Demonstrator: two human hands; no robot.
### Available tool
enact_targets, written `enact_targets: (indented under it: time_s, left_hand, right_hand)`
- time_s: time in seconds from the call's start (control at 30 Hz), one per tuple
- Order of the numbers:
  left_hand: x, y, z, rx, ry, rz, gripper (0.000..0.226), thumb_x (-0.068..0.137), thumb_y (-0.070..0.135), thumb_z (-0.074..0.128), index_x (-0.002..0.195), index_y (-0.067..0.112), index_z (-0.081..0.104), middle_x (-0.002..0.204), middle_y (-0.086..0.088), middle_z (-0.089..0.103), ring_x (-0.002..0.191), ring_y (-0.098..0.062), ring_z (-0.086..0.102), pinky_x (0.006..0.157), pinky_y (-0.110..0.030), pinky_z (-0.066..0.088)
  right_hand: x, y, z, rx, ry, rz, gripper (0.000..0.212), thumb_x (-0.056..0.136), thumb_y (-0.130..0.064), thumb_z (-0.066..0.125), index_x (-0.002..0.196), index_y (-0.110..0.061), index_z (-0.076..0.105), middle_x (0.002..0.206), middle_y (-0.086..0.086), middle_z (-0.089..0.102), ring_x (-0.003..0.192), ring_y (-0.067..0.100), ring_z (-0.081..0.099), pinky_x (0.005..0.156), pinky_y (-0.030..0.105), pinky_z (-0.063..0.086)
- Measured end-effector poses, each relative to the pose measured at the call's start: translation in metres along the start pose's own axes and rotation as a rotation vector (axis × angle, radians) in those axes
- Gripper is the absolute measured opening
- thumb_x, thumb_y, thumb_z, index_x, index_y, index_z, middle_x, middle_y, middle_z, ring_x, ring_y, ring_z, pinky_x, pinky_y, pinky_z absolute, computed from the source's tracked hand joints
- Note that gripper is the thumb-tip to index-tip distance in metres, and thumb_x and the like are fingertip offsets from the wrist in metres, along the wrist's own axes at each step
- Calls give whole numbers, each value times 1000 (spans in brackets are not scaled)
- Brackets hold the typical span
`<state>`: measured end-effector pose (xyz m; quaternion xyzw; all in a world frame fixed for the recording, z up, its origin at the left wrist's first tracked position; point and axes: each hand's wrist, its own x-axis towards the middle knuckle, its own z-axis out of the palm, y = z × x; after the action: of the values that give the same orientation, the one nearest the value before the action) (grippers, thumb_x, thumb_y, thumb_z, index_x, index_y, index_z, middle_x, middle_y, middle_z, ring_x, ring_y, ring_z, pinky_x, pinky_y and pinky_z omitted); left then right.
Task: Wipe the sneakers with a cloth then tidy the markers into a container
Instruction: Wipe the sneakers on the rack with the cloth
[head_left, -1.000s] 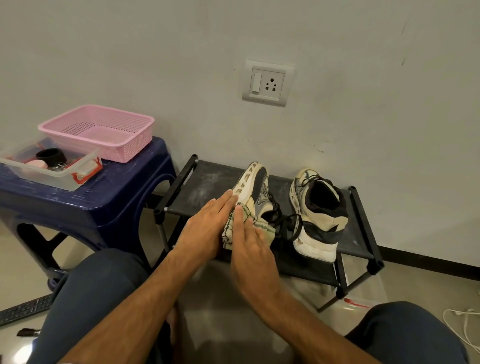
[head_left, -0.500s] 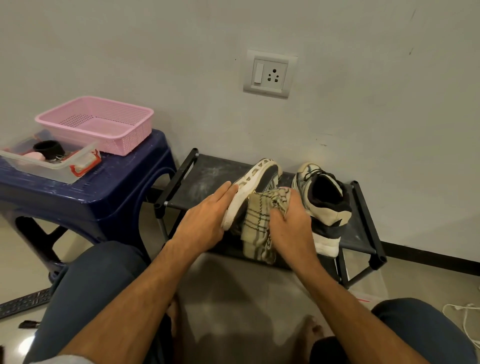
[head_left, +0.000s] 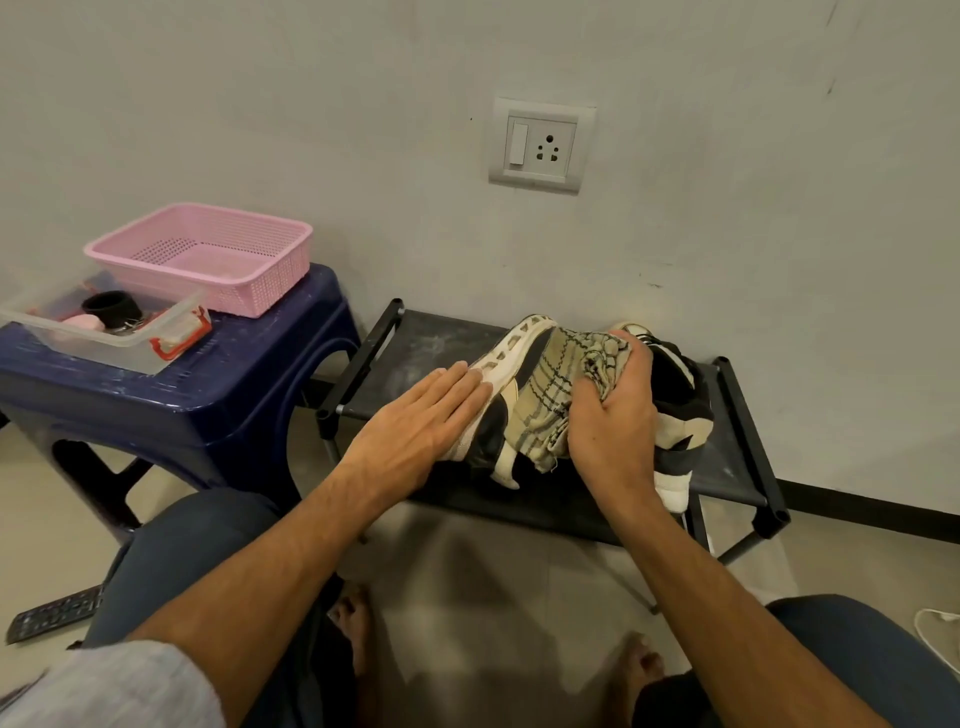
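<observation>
- Your left hand (head_left: 415, 423) lies flat, fingers straight, bracing the tipped sneaker (head_left: 511, 353) on the shoe rack (head_left: 415, 338).
- Your right hand (head_left: 613, 421) grips the cloth (head_left: 550, 395), which has moved from the sneaker's near end up over its side.
- Wiping is under way; marker tidying is not yet begun.

The beige checked woven cloth (head_left: 549, 408) in my right hand (head_left: 615, 423) looks coarse and matt; the white-and-black sneaker (head_left: 511, 347) has a smooth rubbery sole. The dark-blue plastic stool (head_left: 197, 397) is glossy, the pink plastic basket (head_left: 270, 283) perforated.
</observation>
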<state>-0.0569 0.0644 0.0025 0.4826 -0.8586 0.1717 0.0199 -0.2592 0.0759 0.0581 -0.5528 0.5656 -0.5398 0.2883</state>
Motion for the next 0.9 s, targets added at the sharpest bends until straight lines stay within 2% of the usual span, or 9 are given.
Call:
enact_targets:
  time_s: [0.2,0.3,0.37,0.43,0.53,0.63,0.7,0.8,0.9]
  left_hand:
    - [4,8,-17,-335,56,-88,106,67,35,83,151,16,21,157,-6,26,146,-20,21,117,-35,12]
    - [9,15,-34,-542,79,-194,103,67,43,81,148,25,19,155,3,26,142,-14,26,116,-38,29]
    - [11,17,-41,-628,99,-262,101,64,44,81,145,29,21,153,7,28,136,-11,32,111,-38,37]
    - [14,17,-46,-702,138,-316,99,63,45,81,143,31,25,150,12,32,132,-8,37,108,-35,40]
    - [19,19,-55,-799,219,-284,77,67,56,69,135,38,37,136,22,43,120,3,40,101,-31,44]
    - [21,18,-60,-900,257,-324,66,65,60,63,125,43,42,112,35,44,106,15,37,93,-12,38]
    - [22,10,-53,-965,295,-422,82,59,63,71,131,34,42,120,27,49,112,6,45,97,-18,39]
    - [23,-1,-43,-932,289,-496,93,60,57,79,139,27,39,132,9,51,116,-6,49,99,-27,41]
    - [21,-2,-44,-934,287,-515,92,61,50,81,139,27,37,133,9,49,114,-3,45,99,-25,38]
  right_hand:
    - [-1,-15,-9,-85,28,-159,49,96,-4,47,141,-16,33,120,-5,55,93,-5,56,77,5,49]
    - [-5,-26,-13,-146,51,-344,46,95,-5,50,136,-18,33,112,-5,56,90,-10,58,74,11,54]
    - [-11,-33,-11,-193,44,-477,41,97,-11,49,134,-20,35,106,-3,60,88,1,63,72,22,58]
    - [-18,-37,-6,-258,8,-604,35,97,-19,45,131,-14,46,107,5,66,90,14,66,76,30,59]
    - [-25,-35,7,-459,-104,-725,39,89,-10,42,121,-2,63,111,12,69,100,24,66,88,31,54]
    - [-27,-33,17,-627,-128,-675,44,82,-13,37,111,-3,69,99,11,71,87,24,68,74,30,57]
    - [-24,-26,14,-678,-155,-539,35,87,-13,43,111,-6,67,92,8,68,78,22,65,62,26,50]
    - [-14,-9,10,-647,-239,-420,24,95,-14,47,111,-8,64,93,7,65,82,23,61,66,24,41]
    - [-8,-9,15,-566,-255,-488,38,91,-21,40,115,-4,65,99,9,65,89,22,60,73,28,51]
